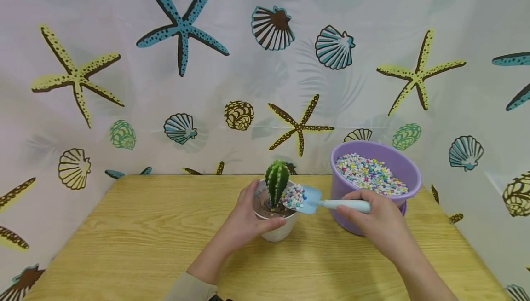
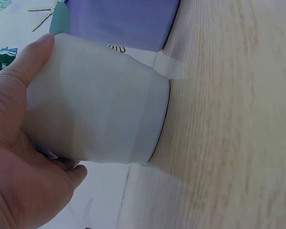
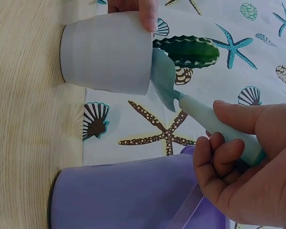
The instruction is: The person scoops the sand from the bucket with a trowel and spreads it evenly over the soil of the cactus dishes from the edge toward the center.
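Observation:
My left hand (image 1: 245, 216) holds a white flower pot (image 1: 276, 233) by its side, thumb and fingers round it near the rim. A green cactus (image 1: 277, 183) stands upright in brown soil inside the pot. With curled fingers my right hand (image 1: 383, 220) grips the handle (image 3: 207, 119) of a pale blue hand trowel (image 1: 311, 199). Multicoloured pebbles (image 1: 294, 197) lie on the trowel's blade, which is tilted at the pot's rim beside the cactus. In the left wrist view the pot (image 2: 100, 100) hides part of the left fingers.
Just right of the pot stands a purple bucket (image 1: 348, 195) holding many small coloured pebbles (image 1: 368, 172). Both containers stand on a wooden table (image 1: 157, 227). Behind it hangs a white cloth (image 1: 232, 75) printed with starfish and shells.

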{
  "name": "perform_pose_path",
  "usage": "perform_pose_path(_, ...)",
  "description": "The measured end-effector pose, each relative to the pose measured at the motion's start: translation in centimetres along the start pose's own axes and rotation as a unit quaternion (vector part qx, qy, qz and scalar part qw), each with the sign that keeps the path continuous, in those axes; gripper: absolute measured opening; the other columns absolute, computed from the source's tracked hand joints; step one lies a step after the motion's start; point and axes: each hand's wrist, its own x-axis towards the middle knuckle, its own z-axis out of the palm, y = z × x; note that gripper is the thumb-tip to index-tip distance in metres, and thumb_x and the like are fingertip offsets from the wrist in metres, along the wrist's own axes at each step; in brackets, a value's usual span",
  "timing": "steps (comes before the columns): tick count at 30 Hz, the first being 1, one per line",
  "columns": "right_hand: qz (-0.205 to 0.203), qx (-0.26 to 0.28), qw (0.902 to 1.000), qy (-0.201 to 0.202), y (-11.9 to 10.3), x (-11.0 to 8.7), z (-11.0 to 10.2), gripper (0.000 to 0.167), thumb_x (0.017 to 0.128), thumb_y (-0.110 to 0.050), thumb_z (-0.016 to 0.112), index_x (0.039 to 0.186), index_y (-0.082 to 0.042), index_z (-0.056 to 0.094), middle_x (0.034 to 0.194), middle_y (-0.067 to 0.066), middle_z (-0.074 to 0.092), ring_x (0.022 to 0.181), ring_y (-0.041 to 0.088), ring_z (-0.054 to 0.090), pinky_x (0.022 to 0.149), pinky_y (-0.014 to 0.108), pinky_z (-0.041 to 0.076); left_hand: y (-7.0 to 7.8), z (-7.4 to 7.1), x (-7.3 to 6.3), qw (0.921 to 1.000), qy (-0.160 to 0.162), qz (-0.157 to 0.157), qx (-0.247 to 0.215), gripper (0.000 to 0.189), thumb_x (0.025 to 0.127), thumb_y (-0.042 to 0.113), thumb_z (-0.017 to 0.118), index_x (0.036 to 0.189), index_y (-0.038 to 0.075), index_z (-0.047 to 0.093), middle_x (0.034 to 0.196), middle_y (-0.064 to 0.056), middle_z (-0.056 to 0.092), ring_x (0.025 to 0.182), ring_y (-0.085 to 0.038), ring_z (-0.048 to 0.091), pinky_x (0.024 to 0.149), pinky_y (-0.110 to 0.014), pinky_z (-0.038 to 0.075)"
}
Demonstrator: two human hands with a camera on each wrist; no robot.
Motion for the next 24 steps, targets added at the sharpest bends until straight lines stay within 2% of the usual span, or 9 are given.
perform_pose_path(7, -0.015, -0.039, 0.999, 0.013, 0.1, 0.1, 0.1, 0.031, 0.1, -0.043, 0.084, 0.116, -0.017, 0.078, 0.109, 0.002, 0.076, 0.089, 0.02, 0.063, 0.073, 0.035, 0.054, 0.4, 0.4, -0.2, 0.9998, 0.018, 0.001, -0.005, 0.13, 0.084, 0.047, 0.098, 0.175, 0.003, 0.017, 0.174, -0.031, 0.023, 0.156, -0.052, 0.035, 0.124, -0.068, 0.034)
perform_pose_path(12, -0.03, -0.058, 0.9975, 0.027, 0.2, 0.1, 0.3, 0.029, 0.101, -0.041, 0.083, 0.117, -0.017, 0.079, 0.108, 0.001, 0.076, 0.089, 0.02, 0.063, 0.074, 0.035, 0.054, 0.6, 0.6, -0.3, 0.9996, 0.027, -0.012, -0.003, 0.131, 0.085, 0.048, 0.098, 0.176, 0.004, 0.015, 0.175, -0.031, 0.02, 0.156, -0.053, 0.034, 0.123, -0.069, 0.036)
perform_pose_path(19, -0.039, -0.065, 0.9965, 0.036, 0.1, -0.1, 0.5, 0.03, 0.101, -0.04, 0.084, 0.117, -0.016, 0.078, 0.109, 0.002, 0.076, 0.089, 0.019, 0.064, 0.074, 0.036, 0.054, 0.3, -0.4, -0.5, 0.999, -0.01, -0.03, -0.032, 0.132, 0.085, 0.046, 0.098, 0.178, 0.013, 0.011, 0.18, -0.025, 0.013, 0.159, -0.052, 0.029, 0.125, -0.069, 0.032)
perform_pose_path(24, -0.048, -0.072, 0.9953, 0.044, 0.0, 0.0, 0.5, 0.028, 0.101, -0.039, 0.084, 0.116, -0.016, 0.079, 0.108, 0.002, 0.077, 0.089, 0.019, 0.065, 0.075, 0.036, 0.055, 0.4, -1.5, -0.7, 0.9976, -0.029, -0.033, -0.054, 0.128, 0.085, 0.037, 0.099, 0.178, 0.013, 0.014, 0.18, -0.023, 0.016, 0.162, -0.049, 0.024, 0.128, -0.068, 0.026)
